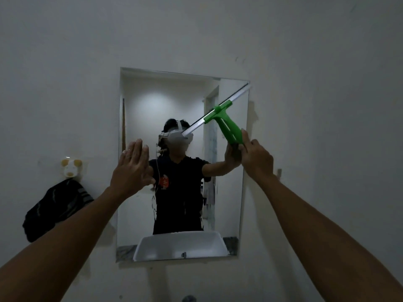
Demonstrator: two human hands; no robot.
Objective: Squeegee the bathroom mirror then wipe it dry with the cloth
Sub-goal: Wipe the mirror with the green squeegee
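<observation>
A frameless rectangular mirror [139, 101] hangs on the white wall ahead. My right hand [256, 158] grips the lower end of a green squeegee [227, 124] by its handle. Its long silver blade slants from the mirror's upper right corner down toward the middle, lying against the glass. My left hand [132, 168] is raised with straight fingers, flat at the mirror's left edge, holding nothing. A dark cloth [54, 211] hangs from a wall hook to the left of the mirror.
A small white and yellow hook [70, 167] holds the dark cloth on the wall. The mirror reflects a white basin [181, 246] and a person in a dark shirt. Bare wall surrounds the mirror on all sides.
</observation>
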